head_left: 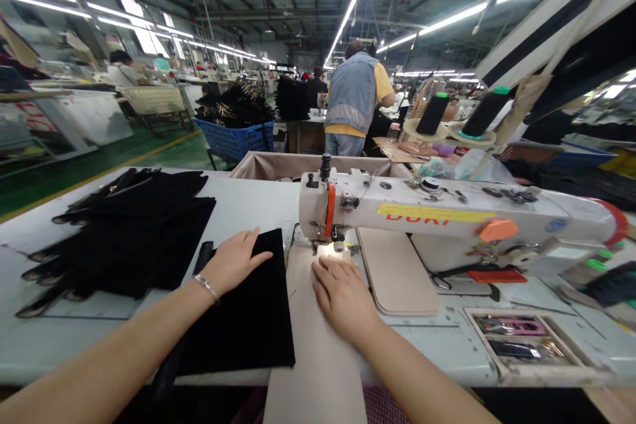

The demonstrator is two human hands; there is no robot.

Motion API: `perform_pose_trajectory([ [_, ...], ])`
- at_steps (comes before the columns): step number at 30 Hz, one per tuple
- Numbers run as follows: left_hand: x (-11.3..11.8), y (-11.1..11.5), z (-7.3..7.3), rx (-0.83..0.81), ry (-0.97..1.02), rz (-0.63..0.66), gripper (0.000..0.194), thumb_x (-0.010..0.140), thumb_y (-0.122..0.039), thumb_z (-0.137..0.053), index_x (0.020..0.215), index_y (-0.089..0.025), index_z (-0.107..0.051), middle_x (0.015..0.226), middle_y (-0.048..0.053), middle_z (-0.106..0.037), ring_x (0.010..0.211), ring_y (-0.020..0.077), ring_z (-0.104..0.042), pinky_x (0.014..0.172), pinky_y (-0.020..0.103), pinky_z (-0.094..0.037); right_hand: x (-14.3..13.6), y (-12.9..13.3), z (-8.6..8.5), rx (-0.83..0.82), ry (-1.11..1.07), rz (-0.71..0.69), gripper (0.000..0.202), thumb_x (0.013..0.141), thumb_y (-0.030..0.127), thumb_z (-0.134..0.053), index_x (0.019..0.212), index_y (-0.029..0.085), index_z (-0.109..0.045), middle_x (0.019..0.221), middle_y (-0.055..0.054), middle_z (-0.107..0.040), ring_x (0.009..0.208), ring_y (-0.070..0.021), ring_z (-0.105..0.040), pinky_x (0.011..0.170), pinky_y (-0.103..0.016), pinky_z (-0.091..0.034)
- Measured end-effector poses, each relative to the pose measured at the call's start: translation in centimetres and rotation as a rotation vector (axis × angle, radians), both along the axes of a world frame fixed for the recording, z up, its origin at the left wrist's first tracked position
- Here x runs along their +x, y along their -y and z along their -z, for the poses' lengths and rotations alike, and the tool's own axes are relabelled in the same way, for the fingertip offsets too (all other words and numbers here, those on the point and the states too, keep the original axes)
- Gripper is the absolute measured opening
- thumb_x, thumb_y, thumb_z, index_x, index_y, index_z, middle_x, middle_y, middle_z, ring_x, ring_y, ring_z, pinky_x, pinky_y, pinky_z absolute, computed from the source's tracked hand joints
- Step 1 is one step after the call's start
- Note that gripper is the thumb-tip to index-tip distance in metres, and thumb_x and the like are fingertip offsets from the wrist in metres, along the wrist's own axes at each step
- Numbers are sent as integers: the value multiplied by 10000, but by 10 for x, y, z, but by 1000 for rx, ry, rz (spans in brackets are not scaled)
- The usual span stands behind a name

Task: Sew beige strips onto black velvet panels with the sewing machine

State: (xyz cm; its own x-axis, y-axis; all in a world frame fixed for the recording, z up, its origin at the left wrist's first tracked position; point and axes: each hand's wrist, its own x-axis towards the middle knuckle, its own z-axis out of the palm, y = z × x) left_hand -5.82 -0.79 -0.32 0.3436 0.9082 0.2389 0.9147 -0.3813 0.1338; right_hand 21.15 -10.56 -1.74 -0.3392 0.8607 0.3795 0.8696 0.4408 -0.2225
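My left hand [237, 260] lies flat with thumb and fingers apart on a black fabric panel [248, 318], left of the sewing machine. My right hand [342, 291] rests on a long beige strip of material [315, 351], its fingertips close to the lit needle area. The strip runs from under the presser foot of the white sewing machine [368, 212] down past the table's front edge. Beside it, a rounded beige panel [397, 278] lies under the machine arm. Whatever is beneath my right fingers is hidden.
A stack of black fabric pieces [144, 232] covers the table's left side. Thread cones [432, 114] stand behind the machine. A small tool tray [527, 338] sits at right. Beyond the table are a blue crate [233, 139] of black pieces and a person in a denim vest [352, 89].
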Motion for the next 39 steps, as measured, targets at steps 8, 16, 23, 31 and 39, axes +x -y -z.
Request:
perform_pose_trajectory([
  [8, 12, 1, -38, -239, 157, 240, 369, 1002, -476, -370, 975, -196, -608, 992, 43, -657, 929, 212, -620, 875, 318, -461, 2, -3, 3, -11, -56, -31, 359, 978, 227, -510, 1336, 221, -534, 1308, -82, -572, 1206, -261, -505, 1068, -432, -383],
  [16, 79, 16, -16, -298, 304, 218, 92, 856, -207, -595, 924, -180, -651, 926, 34, -672, 866, 196, -630, 787, 291, -467, 2, -5, 2, -40, -60, -28, 387, 986, 209, -485, 1372, 190, -491, 1284, -93, -582, 1175, -259, -510, 1034, -426, -416],
  [23, 88, -3, -9, -263, 287, 172, 65, 836, -241, -638, 820, -181, -658, 811, 30, -686, 762, 204, -631, 687, 298, -439, 2, -7, 0, -63, -72, -19, 424, 985, 276, -519, 1399, 193, -480, 1286, -96, -575, 1172, -264, -504, 1038, -436, -416],
  [31, 91, -12, -4, -243, 279, 153, 96, 840, -271, -636, 848, -181, -670, 820, 40, -709, 775, 224, -661, 691, 311, -445, 1, -8, -2, -108, -46, -5, 505, 977, 344, -549, 1438, 171, -437, 1290, -109, -567, 1163, -289, -494, 1014, -455, -427],
  [39, 88, -12, 1, -212, 305, 205, 97, 856, -270, -624, 875, -183, -661, 880, 43, -704, 817, 219, -656, 747, 313, -460, -1, -8, -2, -108, -47, 4, 511, 971, 345, -557, 1435, 166, -437, 1293, -109, -567, 1176, -288, -486, 1029, -461, -417],
])
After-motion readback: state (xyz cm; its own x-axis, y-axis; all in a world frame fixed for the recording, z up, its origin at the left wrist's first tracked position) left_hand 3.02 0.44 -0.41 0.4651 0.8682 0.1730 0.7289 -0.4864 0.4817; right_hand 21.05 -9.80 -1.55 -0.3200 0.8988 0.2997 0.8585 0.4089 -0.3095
